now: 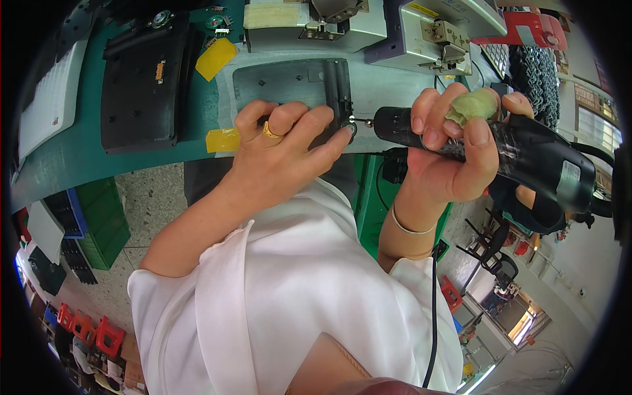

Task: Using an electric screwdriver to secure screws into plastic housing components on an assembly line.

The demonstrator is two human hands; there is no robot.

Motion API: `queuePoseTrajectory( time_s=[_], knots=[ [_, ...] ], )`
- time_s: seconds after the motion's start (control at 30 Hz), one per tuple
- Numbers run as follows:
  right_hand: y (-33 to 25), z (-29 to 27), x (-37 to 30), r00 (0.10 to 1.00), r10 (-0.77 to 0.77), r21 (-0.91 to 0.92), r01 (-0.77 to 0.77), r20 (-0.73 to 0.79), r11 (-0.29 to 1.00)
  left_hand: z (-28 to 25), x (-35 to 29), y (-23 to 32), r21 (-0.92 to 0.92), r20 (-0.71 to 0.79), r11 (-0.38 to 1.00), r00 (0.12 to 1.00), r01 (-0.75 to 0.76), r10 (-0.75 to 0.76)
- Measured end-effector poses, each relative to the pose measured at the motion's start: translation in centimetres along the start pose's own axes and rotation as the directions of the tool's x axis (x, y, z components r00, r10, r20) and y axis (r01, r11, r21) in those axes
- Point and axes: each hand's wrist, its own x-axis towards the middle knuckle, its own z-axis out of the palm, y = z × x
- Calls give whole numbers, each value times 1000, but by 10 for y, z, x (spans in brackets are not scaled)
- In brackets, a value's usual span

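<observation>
My right hand is wrapped around a black electric screwdriver, held level with its bit pointing left. A pale green wrap covers one of its fingertips. The bit's tip meets a small round part at the right edge of a dark plastic panel. My left hand grips the panel's near side with bent fingers. Its index fingertip presses beside the small part, close to the bit. The panel lies on a pale sheet on the green bench.
Left of it lies a second black panel, with yellow pieces between. Two grey machines stand along the back. Small circuit parts sit behind the panels. A black cable hangs beside my right arm. A green crate is at lower left.
</observation>
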Motion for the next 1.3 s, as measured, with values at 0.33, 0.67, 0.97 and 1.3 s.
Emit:
queuePoseTrajectory(
  time_s=[0.33,0.67,0.97,1.3],
  knots=[
    [3,5,3,996,87,-43,-86,29,995,2,-1,-2,-52,-2,999,1000,16,-16],
    [13,17,-10,988,-52,-356,101,144,929,-4,1,-1,-95,55,994,997,55,-50],
    [-3,22,22,1000,-15,17,15,-20,1000,-2,0,0,-48,64,998,997,38,-35],
    [23,46,67,978,-206,58,207,-26,977,0,0,0,-92,92,991,992,95,-87]
  ],
)
